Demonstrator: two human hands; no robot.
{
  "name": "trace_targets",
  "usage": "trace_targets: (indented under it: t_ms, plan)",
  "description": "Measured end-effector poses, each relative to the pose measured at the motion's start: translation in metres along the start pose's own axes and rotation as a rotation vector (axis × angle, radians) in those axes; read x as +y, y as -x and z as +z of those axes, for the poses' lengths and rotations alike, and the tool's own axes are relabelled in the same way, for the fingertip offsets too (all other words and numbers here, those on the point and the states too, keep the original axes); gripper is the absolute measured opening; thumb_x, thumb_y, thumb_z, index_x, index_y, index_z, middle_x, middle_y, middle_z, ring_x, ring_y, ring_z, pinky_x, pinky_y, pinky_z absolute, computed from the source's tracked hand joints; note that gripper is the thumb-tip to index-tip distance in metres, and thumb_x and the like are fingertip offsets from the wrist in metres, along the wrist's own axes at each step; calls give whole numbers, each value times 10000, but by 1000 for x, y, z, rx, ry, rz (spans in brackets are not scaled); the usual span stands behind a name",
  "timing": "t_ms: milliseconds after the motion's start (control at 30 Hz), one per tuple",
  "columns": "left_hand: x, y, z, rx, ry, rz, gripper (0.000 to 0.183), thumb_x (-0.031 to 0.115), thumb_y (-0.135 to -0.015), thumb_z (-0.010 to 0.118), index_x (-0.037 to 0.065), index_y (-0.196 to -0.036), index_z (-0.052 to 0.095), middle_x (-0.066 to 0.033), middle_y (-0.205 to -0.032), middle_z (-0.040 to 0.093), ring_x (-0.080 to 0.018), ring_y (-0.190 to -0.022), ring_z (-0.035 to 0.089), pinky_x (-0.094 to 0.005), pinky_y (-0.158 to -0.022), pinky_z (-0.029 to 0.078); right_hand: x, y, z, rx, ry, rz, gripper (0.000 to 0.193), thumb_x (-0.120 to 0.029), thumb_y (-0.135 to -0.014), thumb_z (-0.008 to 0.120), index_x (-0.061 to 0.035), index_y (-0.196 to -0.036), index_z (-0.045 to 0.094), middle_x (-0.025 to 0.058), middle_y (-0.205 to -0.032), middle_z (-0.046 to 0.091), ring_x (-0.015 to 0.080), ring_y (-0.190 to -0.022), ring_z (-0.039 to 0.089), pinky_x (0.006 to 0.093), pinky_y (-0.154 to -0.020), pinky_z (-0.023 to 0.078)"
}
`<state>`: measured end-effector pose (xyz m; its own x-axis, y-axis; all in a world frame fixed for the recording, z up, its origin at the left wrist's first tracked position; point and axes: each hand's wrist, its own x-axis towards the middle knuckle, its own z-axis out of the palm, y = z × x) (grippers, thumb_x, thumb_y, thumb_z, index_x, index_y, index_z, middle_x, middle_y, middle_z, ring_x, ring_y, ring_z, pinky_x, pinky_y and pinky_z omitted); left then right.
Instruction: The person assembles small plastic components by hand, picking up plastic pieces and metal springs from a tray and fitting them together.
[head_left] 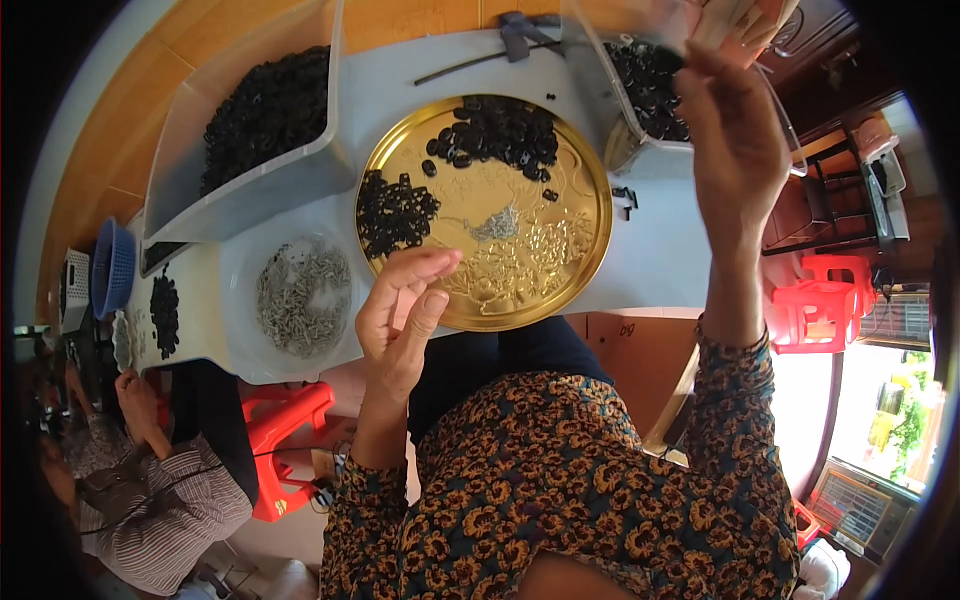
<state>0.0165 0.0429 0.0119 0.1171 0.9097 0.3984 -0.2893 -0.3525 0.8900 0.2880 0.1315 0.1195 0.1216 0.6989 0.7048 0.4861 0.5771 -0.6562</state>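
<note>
My left hand (395,315) hovers at the near left edge of a round gold tray (597,250), its fingers bent and the thumb apart, nothing visible between them. My right hand (738,135) is raised at the far right, over a clear plastic bin of black parts (648,85). Its thumb and forefinger come together; whatever is between them cannot be made out. The tray carries a heap of black oval pieces (505,130) at the back, smaller black pieces (395,212) at the left, and a small pile of silvery metal bits (497,223) near its middle.
A large clear bin (240,200) full of black parts stands at the left. In front of it is a translucent bowl of small metal pieces (305,295). A black strap-like tool (515,40) lies behind the tray. Another person (180,490) sits at the left, near red stools (285,440).
</note>
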Motion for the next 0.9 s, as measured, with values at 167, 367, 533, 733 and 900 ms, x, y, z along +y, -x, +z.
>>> trace_targets:
  t_ms: [167,367,533,733,900]
  plan:
    - [6,1,3,-10,-45,-33,220,1,-946,513,-43,-1153,569,-148,-1115,573,-224,-1067,583,-345,-966,446,-6,-3,-11,58,-77,0,266,-37,-934,561,-13,-1197,595,43,-1055,633,93,-921,597,228,-795,502]
    - [29,-12,25,121,-13,-155,277,2,-947,515,-27,-1222,530,-97,-1010,601,-140,-932,593,-249,-830,470,-44,68,45,-608,-304,60,691,152,-767,434,-77,-1419,401,190,-1448,356,314,-1380,322,396,-1108,312]
    - [40,-22,36,109,48,-198,387,-26,-883,624,-11,-1242,480,-20,-874,569,-60,-776,544,-195,-721,449,-51,101,69,-781,-1074,569,824,124,-675,413,-67,-1470,308,156,-1513,270,287,-1413,263,407,-1133,263]
    - [41,-17,42,122,-96,-137,241,-6,-885,641,-5,-1092,516,-48,-979,586,-60,-818,564,-193,-721,466,-43,119,74,-850,-1549,830,757,81,-717,416,-59,-1458,341,94,-1463,352,228,-1380,307,335,-1085,302]
    - [42,-12,44,104,-160,-7,228,23,-905,631,-17,-1097,515,-67,-983,606,-84,-892,594,-216,-769,484,-54,119,69,-851,-1456,717,705,71,-747,466,-70,-1432,380,81,-1490,314,215,-1415,221,348,-1096,285]
